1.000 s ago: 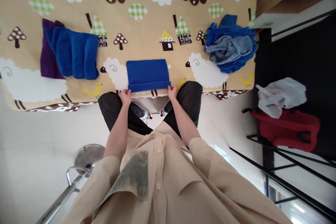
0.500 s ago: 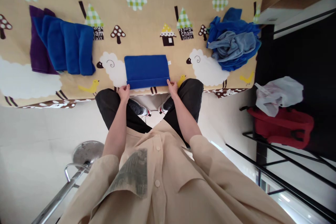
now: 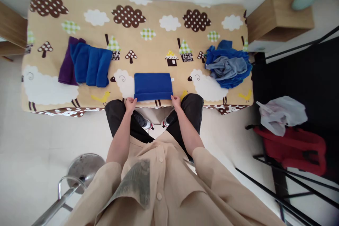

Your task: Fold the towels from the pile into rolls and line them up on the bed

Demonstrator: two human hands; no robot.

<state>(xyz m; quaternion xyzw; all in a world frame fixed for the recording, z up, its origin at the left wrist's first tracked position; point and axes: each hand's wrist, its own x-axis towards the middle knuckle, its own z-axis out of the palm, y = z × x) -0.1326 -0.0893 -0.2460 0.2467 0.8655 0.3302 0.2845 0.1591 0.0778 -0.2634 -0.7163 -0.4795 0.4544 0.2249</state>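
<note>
A blue cloth (image 3: 153, 83) lies flat at the front edge of the covered table, its near edge folded over in a narrow strip. My left hand (image 3: 130, 105) pinches the strip's left corner, and my right hand (image 3: 176, 101) pinches the right corner. A small white tag sticks out at the cloth's right side. To the left lie folded blue cloths (image 3: 91, 64) in an overlapping row, on top of purple cloth (image 3: 66, 69). On the right sits a crumpled heap of blue cloths (image 3: 233, 81) with a grey-blue cloth (image 3: 229, 67) on top.
A patterned tablecloth (image 3: 153, 51) covers the table. Wooden cabinets stand at both ends, the right one (image 3: 286, 17) near a vase. A white plastic bag (image 3: 283, 113) rests on a red bag (image 3: 293, 144) at right. A metal stool (image 3: 86, 169) stands at lower left.
The camera view has tilted up and back, so more of the table and the wall shows. Both hands still pinch the strip's corners, and the cloth looks unchanged.
</note>
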